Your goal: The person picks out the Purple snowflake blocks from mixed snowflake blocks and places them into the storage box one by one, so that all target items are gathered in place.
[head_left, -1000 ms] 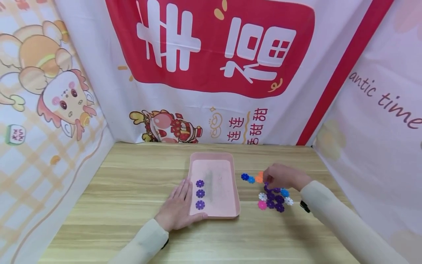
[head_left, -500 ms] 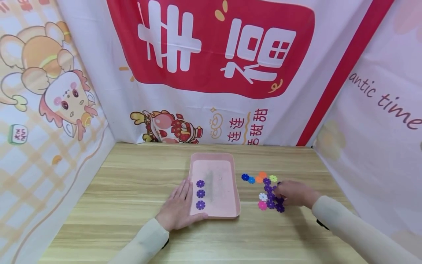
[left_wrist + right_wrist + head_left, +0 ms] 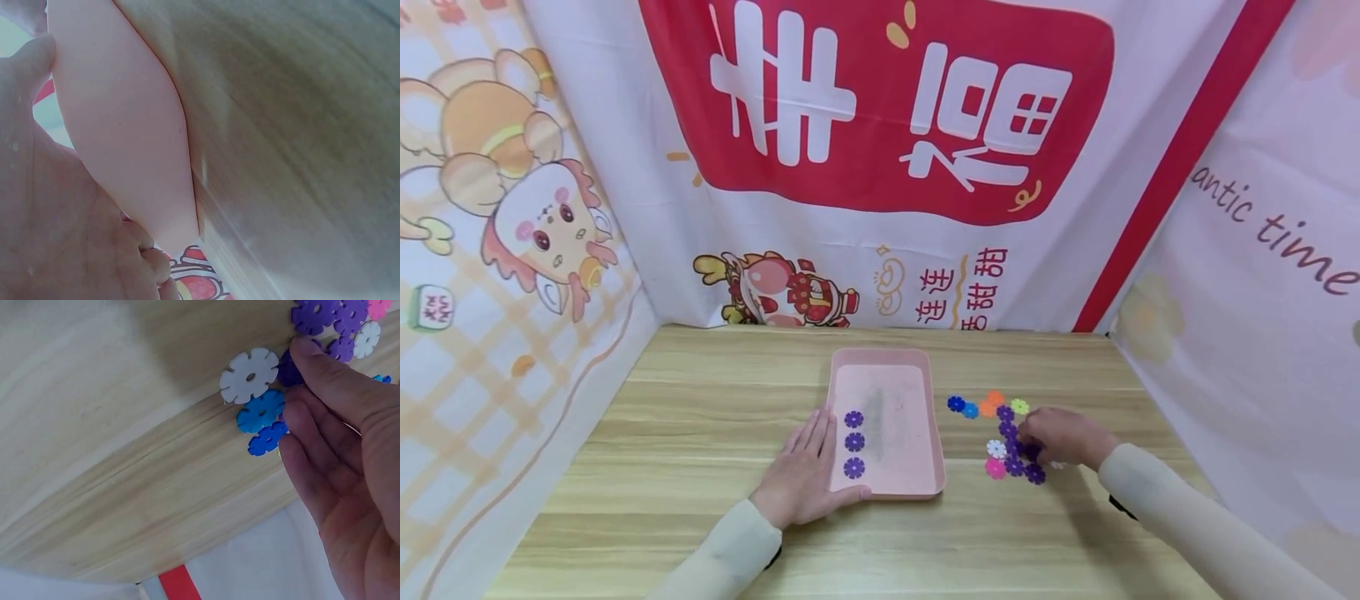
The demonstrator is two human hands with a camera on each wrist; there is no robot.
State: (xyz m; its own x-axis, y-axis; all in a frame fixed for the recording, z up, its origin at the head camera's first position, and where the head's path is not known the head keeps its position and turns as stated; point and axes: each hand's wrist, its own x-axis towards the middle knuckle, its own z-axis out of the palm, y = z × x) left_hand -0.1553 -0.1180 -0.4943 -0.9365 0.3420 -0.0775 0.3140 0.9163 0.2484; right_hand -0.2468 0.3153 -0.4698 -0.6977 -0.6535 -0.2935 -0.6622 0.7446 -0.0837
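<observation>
A pink tray holds 3 purple snowflake discs in a column along its left side. My left hand lies against the tray's left edge, fingers extended, with the thumb at the front rim; the tray's pink side wall fills much of the left wrist view. At the disc pile on the right, my right hand reaches in from the right. In the right wrist view its thumb and fingers pinch a dark purple snowflake disc, partly covered by the fingertips.
Around the right hand lie more purple discs, a white disc, a pink disc, orange discs, a yellow-green disc and blue discs. Printed cloth walls border the wooden table.
My right hand has moved from the back of the pile toward its right side, uncovering the yellow-green disc. My left hand and the tray hold their places.
</observation>
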